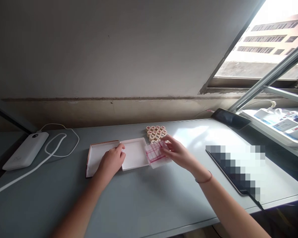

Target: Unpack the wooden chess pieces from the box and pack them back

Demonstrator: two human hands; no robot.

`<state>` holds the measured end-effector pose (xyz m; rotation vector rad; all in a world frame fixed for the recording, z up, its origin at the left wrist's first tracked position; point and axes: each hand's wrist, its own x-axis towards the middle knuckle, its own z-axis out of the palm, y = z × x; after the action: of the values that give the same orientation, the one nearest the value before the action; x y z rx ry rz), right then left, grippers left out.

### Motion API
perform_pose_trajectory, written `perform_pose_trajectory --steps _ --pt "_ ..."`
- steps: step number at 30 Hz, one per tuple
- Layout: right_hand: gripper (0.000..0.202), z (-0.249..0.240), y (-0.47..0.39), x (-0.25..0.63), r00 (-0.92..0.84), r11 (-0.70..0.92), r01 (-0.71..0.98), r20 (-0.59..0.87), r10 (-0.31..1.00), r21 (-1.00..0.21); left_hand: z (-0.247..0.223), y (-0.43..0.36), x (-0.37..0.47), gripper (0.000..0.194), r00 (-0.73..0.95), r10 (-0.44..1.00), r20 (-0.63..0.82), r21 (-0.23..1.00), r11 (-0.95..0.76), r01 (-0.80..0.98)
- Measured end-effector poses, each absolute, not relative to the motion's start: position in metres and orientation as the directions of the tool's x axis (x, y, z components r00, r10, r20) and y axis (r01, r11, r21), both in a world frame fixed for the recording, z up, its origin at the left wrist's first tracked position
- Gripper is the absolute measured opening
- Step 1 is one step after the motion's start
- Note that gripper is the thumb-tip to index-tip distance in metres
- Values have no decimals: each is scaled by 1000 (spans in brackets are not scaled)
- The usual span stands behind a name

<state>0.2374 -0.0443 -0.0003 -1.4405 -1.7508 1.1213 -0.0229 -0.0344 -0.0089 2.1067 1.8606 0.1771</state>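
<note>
Two shallow box halves lie side by side on the table: a left one (95, 157) with a brown rim and a white right one (135, 153). Where they meet, my left hand (112, 158) has its fingers curled over the edge, gripping the box. A folded translucent plastic sheet with red grid lines (154, 153), looking like a Chinese chessboard, is pinched in my right hand (177, 152). It hangs at the right end of the white half. Right behind it stand several round Chinese chess pieces (155, 130) in stacked rows, partly covered by the sheet and my right hand.
A white power bank (26, 150) with a looping white cable (62, 153) lies at the left. Toward the right are a dark tablet or phone (234, 172), partly pixelated, and another dark device (229, 118) near the metal frame. The wall (109, 112) borders the table's back.
</note>
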Motion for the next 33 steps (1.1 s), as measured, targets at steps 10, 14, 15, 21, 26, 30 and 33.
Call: perform_pose_trajectory --steps 10,14,15,21,26,30,33 --pt "29 -36 -69 269 -58 85 918 81 995 -386 -9 -31 -17 26 135 986 -98 214 -111 970" --pt "28 -30 -69 262 -102 145 969 210 972 -201 -7 -23 -16 25 120 988 -99 185 -101 978" --pt "27 -28 -69 259 -108 157 970 247 963 -186 -6 -21 -16 25 125 987 -100 179 -105 978" --pt "23 -11 -75 227 -312 352 887 175 934 -298 -6 -9 -19 29 125 987 -99 176 -107 979" --pt "24 -11 -77 196 -518 507 816 39 855 -280 -6 0 -19 30 139 984 -111 142 -122 982" --pt "18 -22 -71 180 -598 591 772 49 800 -234 -7 13 -19 30 154 982 -108 131 -139 982" --pt "18 -31 -65 174 -621 627 747 107 777 -219 -5 20 -19 29 165 980 -112 124 -151 981"
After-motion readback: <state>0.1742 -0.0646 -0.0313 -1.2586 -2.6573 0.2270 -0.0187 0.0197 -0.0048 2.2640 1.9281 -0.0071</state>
